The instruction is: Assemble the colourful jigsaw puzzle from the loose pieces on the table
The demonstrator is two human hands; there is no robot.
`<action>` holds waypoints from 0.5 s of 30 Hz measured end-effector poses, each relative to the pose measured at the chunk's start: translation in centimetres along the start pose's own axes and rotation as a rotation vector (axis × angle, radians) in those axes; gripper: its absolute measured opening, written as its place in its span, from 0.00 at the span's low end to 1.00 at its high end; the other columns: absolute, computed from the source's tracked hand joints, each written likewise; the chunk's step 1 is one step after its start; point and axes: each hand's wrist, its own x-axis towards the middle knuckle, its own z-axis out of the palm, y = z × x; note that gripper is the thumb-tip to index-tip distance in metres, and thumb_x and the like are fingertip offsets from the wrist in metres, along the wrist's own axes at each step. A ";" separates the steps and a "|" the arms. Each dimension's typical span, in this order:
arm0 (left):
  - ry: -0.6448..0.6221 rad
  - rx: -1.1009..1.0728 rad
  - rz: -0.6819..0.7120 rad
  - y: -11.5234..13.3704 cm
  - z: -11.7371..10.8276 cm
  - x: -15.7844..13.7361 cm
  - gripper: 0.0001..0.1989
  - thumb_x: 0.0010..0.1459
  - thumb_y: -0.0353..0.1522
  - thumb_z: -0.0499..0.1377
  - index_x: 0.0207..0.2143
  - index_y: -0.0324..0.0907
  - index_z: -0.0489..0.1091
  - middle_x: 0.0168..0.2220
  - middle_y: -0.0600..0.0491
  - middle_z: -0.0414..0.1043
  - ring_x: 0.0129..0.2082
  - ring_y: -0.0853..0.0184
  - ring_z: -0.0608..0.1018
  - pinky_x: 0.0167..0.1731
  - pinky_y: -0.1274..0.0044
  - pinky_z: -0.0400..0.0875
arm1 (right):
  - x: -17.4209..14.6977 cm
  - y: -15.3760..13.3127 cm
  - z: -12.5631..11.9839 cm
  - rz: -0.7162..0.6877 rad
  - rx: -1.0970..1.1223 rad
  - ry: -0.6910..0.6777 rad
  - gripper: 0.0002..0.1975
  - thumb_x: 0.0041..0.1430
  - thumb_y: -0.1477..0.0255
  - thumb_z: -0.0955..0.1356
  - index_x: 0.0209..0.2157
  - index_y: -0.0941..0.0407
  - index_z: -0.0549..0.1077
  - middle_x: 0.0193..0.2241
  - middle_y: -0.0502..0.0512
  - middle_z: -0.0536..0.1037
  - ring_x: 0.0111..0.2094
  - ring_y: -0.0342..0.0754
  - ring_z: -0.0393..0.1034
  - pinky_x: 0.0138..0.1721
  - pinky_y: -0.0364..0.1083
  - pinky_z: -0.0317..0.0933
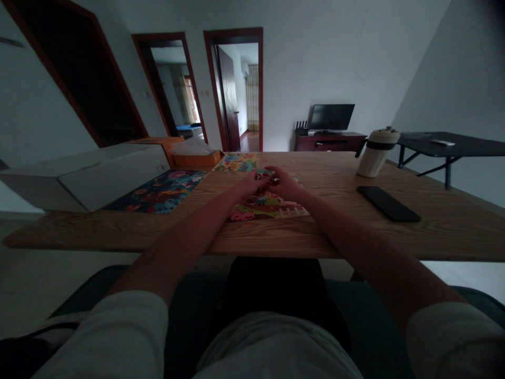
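Note:
My left hand [252,185] and my right hand [283,182] meet over a brightly coloured picture [262,210], which looks like a jigsaw puzzle and lies flat on the wooden table. The fingers of both hands are curled in and nearly touch. Whatever they pinch is small and dark in this light, so I cannot make it out. My hands and forearms cover part of the picture. Beyond them lies a second colourful picture [236,162], mostly yellow and teal. To the left is a darker blue and red one [165,192], partly beside a white box.
On the left of the table [189,231] stand the long white box [114,173] and an orange open box [197,158] with clear plastic. At right are a black phone [389,203] and a cream tumbler [377,152]. A black folding table [453,145] stands beyond.

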 end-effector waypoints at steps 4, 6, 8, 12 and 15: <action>-0.102 0.006 -0.013 0.5 -0.7 0.0 0.24 0.59 0.39 0.66 0.55 0.43 0.66 0.37 0.49 0.77 0.26 0.69 0.76 0.27 0.77 0.68 | 0.2 -0.4 -0.2 0.048 0.028 -0.002 0.25 0.49 0.80 0.72 0.51 0.55 0.70 0.36 0.53 0.79 0.34 0.45 0.74 0.34 0.43 0.70; -0.152 0.148 -0.052 1.1 -2.2 -0.1 0.30 0.58 0.43 0.66 0.59 0.45 0.65 0.42 0.46 0.78 0.31 0.65 0.80 0.30 0.75 0.70 | 0.2 -0.6 -1.1 0.096 0.054 0.002 0.24 0.50 0.80 0.72 0.50 0.54 0.70 0.35 0.52 0.79 0.32 0.45 0.73 0.31 0.42 0.69; -0.180 0.432 -0.062 1.7 -4.2 -0.1 0.34 0.54 0.47 0.67 0.60 0.45 0.66 0.45 0.45 0.79 0.37 0.60 0.81 0.34 0.74 0.71 | 0.3 -0.5 -2.6 0.177 0.051 0.042 0.23 0.50 0.80 0.72 0.49 0.54 0.69 0.35 0.53 0.80 0.30 0.44 0.72 0.28 0.41 0.67; -0.316 0.948 -0.081 2.0 -7.4 -0.2 0.35 0.44 0.52 0.70 0.52 0.46 0.76 0.42 0.50 0.80 0.43 0.56 0.79 0.41 0.74 0.68 | -0.3 0.7 -7.2 0.405 -0.077 0.180 0.21 0.54 0.79 0.71 0.50 0.54 0.70 0.37 0.55 0.79 0.28 0.42 0.71 0.24 0.39 0.62; -0.459 1.014 -0.119 1.8 -7.6 -0.3 0.40 0.39 0.50 0.72 0.56 0.50 0.74 0.39 0.53 0.81 0.42 0.57 0.79 0.41 0.75 0.67 | -1.0 1.7 -10.0 0.550 -0.173 0.261 0.13 0.62 0.73 0.69 0.49 0.56 0.71 0.36 0.57 0.79 0.30 0.42 0.71 0.24 0.38 0.60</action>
